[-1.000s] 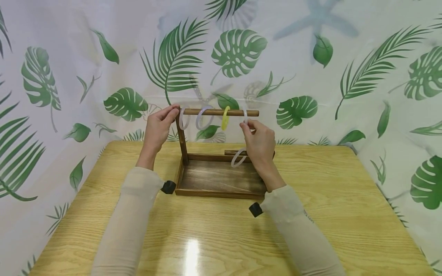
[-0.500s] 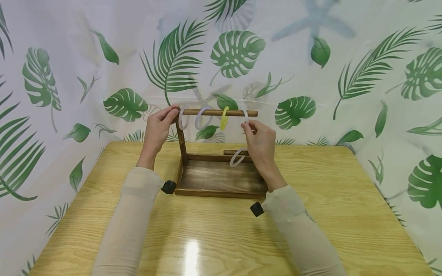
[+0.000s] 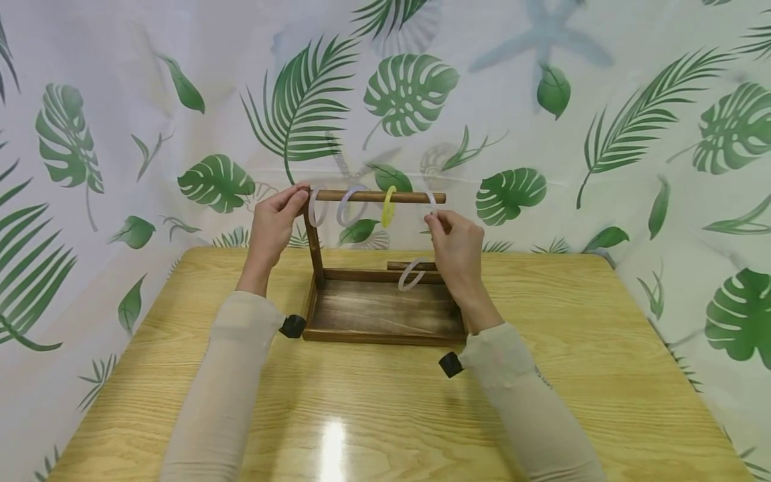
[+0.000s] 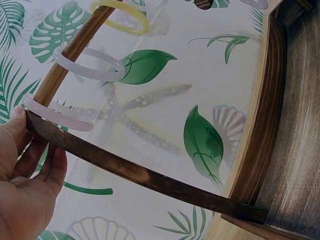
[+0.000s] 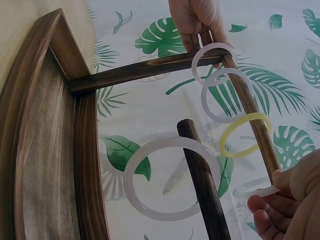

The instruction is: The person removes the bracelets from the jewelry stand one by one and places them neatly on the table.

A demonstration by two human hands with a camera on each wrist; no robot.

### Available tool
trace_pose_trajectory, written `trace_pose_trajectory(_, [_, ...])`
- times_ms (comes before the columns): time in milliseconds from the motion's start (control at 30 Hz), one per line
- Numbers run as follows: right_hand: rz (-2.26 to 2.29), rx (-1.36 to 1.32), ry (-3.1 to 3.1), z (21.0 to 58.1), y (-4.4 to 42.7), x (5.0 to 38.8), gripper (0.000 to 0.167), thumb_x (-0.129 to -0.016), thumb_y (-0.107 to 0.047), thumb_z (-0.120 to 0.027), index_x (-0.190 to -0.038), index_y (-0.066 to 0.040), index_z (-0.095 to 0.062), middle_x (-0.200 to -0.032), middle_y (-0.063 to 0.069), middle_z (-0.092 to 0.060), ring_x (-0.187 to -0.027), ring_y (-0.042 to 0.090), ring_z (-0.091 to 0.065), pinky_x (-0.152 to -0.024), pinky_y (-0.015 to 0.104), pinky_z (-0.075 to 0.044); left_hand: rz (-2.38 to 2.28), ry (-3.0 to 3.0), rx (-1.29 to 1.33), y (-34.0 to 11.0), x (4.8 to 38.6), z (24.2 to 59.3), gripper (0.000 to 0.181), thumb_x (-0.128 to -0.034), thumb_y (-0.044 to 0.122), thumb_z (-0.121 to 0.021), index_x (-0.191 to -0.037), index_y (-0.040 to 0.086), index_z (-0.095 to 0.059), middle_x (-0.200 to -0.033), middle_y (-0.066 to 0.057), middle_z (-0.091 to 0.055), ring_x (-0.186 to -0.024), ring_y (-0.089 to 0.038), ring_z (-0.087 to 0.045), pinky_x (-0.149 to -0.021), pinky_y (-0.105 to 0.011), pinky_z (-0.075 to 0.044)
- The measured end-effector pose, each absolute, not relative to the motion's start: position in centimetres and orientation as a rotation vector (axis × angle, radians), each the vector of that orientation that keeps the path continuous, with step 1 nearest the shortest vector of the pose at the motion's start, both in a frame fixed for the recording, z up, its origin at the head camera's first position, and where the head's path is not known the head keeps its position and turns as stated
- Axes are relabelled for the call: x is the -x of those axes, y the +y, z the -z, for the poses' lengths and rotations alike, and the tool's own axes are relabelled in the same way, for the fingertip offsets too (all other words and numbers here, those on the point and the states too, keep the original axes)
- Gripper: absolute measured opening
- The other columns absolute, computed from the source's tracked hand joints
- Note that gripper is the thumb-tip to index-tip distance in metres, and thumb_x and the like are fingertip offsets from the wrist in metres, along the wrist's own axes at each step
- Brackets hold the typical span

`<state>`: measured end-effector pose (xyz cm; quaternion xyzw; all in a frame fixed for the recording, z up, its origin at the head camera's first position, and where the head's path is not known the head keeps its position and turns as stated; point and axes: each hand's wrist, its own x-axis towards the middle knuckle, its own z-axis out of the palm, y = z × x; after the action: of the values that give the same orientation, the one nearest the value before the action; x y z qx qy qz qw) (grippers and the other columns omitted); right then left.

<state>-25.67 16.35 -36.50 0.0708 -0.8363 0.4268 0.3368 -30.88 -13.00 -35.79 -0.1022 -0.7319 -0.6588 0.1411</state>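
A wooden stand has an upper bar (image 3: 415, 197) with a pale pink ring (image 3: 317, 207), a lavender ring (image 3: 347, 207) and a yellow ring (image 3: 388, 207) hanging on it. My left hand (image 3: 272, 224) grips the top of the upright post (image 4: 125, 170), where the bar joins it. With thumb and fingers, my right hand (image 3: 459, 251) pinches a whitish ring (image 3: 432, 201) that is around the bar near its free end. Another pale ring (image 5: 131, 192) hangs on the shorter lower bar (image 5: 205, 190), left of my right hand in the head view.
The stand's shallow wooden tray (image 3: 373, 338) rests on a light wood table (image 3: 373, 415). Behind it is a leaf-patterned sheet (image 3: 241, 80). Black devices are on both wrists, at the cuffs of the beige sleeves.
The right hand has shifted slightly right along with the lower edge of the ring it pinches, so that ring is more tilted. The left hand keeps its grip on the post.
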Motion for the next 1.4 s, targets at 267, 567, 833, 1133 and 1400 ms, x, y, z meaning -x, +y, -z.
trace_pose_trajectory(267, [-1.107, -0.185, -2.181, 36.5, 16.9, 25.6, 0.021, -0.1, -0.011, -0.071, -0.1, 0.009, -0.078, -0.083, 0.02, -0.075, -0.066, 0.027, -0.069, -0.056, 0.018, -0.044, 1.905, -2.125, 0.274, -12.9, 30.9, 35.8, 0.038, -0.1053, 0.024, -0.064, -0.135, 0.0, -0.067, -0.13, -0.02, -0.068, -0.119, -0.032, -0.067, -0.106, -0.033, -0.05])
trace_pose_trajectory(567, [-1.11, -0.16, -2.191, 36.4, 17.5, 25.6, 0.022, -0.101, -0.012, -0.07, -0.099, 0.008, -0.078, -0.083, 0.018, -0.076, -0.067, 0.026, -0.069, -0.057, 0.024, -0.047, 1.895, -2.147, 0.272, -13.0, 30.7, 35.6, 0.042, -0.106, 0.025, -0.062, -0.139, 0.0, -0.064, -0.132, -0.02, -0.067, -0.121, -0.033, -0.066, -0.11, -0.034, -0.047])
trace_pose_trajectory(833, [-1.121, -0.156, -2.19, 36.3, 17.9, 25.3, 0.021, -0.101, -0.011, -0.07, -0.097, 0.007, -0.078, -0.083, 0.018, -0.076, -0.066, 0.026, -0.069, -0.056, 0.017, -0.044, 1.904, -2.15, 0.28, -12.9, 30.5, 35.5, 0.042, -0.1062, 0.026, -0.062, -0.14, 0.001, -0.063, -0.134, -0.02, -0.066, -0.123, -0.033, -0.065, -0.112, -0.035, -0.046])
trace_pose_trajectory(1133, [-1.139, -0.145, -2.191, 36.1, 18.3, 25.2, 0.02, -0.101, -0.01, -0.069, -0.1, 0.008, -0.078, -0.088, 0.02, -0.077, -0.072, 0.029, -0.074, -0.062, 0.032, -0.056, 1.904, -2.158, 0.27, -13.0, 30.5, 35.3, 0.042, -0.1062, 0.026, -0.062, -0.14, 0.001, -0.063, -0.135, -0.02, -0.065, -0.124, -0.033, -0.064, -0.112, -0.035, -0.046])
trace_pose_trajectory(1400, [-1.143, -0.103, -2.174, 36.4, 19.1, 25.4, 0.018, -0.1, -0.007, -0.07, -0.103, 0.01, -0.077, -0.089, 0.021, -0.076, -0.07, 0.031, -0.073, -0.055, 0.012, -0.045, 1.913, -2.152, 0.272, -13.0, 30.6, 35.4, 0.043, -0.1061, 0.026, -0.062, -0.14, -0.001, -0.063, -0.134, -0.021, -0.066, -0.123, -0.036, -0.064, -0.111, -0.036, -0.046])
